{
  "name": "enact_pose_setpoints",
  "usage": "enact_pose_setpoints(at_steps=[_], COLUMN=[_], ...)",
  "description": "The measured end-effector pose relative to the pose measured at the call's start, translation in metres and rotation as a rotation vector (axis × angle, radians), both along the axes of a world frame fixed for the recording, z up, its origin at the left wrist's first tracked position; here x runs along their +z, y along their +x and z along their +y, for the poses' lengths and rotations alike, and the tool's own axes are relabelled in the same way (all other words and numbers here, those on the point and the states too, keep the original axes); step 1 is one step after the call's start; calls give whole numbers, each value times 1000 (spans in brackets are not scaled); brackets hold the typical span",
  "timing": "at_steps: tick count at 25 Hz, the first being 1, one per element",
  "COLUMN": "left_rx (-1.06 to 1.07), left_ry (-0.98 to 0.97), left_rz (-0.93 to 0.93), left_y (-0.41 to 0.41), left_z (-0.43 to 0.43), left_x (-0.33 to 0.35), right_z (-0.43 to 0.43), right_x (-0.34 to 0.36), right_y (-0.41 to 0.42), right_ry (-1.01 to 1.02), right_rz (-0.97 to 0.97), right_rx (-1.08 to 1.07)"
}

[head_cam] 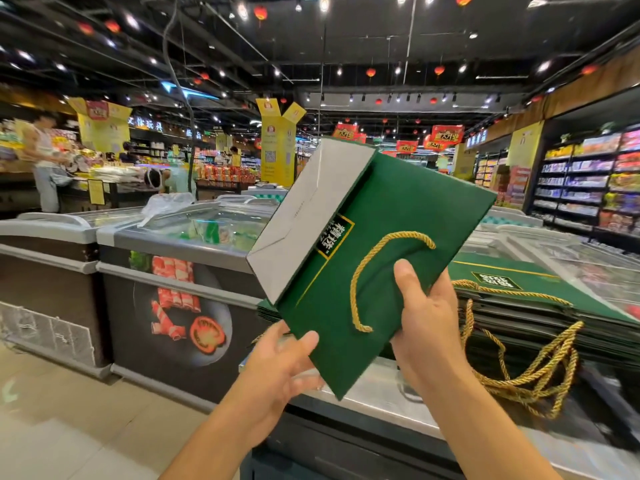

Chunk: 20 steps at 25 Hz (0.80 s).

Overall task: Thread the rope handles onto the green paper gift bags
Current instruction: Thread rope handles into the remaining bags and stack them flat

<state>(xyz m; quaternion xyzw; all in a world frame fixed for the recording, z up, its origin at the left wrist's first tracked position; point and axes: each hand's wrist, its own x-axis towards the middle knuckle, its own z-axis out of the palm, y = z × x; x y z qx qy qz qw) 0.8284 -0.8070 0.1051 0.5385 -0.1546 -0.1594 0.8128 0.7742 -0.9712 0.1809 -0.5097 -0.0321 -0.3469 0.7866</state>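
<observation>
Flat green bag [398, 209] held in air at centre, tilted, grey base flap at far-left end. Gold rope handle [360, 271] loops across its front. Right grip [426, 320] clasps bag's near-right edge, thumb on front. Left grip [280, 365] pinches near corner. Right: stack of bags [540, 306], handles dangling, on surface [374, 393]. Left: freezer chests [166, 289].

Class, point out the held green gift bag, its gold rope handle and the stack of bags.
green gift bag [415, 202], head view, front face
gold rope handle [353, 296], head view, loop's left side
stack of bags [540, 282], head view, top bag
</observation>
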Motion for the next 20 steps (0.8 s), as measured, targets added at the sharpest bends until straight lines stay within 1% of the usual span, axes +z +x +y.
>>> enact_pose_setpoints(at_steps=[2, 4, 6, 9, 12, 13, 14, 15, 16, 18, 19, 20], left_rx=[89, 173, 237, 290, 347, 365, 373, 381, 383, 403, 416, 428], left_ry=[-77, -147, -159, -73, 16, 44, 79, 124, 170, 246, 278, 306], left_rz=[-23, -40, -61, -68, -30, -19, -15, -17, -21, -19, -21, -34], left_y=[-1, 2, 8, 16, 26, 30, 33, 36, 39, 44, 46, 48], left_z=[9, 21, 37, 60, 70, 71, 72, 72, 73, 74, 74, 74], left_x=[1, 3, 3, 0, -6, -7, -10, -12, -15, -21, -24, -26], right_z=[2, 3, -1, -11, -22, -27, -31, -35, -40, -46, -47, -45], right_x=[-10, -18, -27, -45, -59, -62, -64, -65, -65, -65, -66, -65], right_y=[5, 6, 5, 1, -3, -5, -8, -13, -16, -21, -23, -24], right_ry=[-69, -155, -230, -310, -243, -241, -293, -415, -610, -1112, -1327, -1499], right_rz=[42, 126, 221, 363, 468, 515, 574, 642, 710, 799, 815, 829], right_rx=[33, 66, 54, -46, 32, 49, 37, 4, -54, -265, -396, -515])
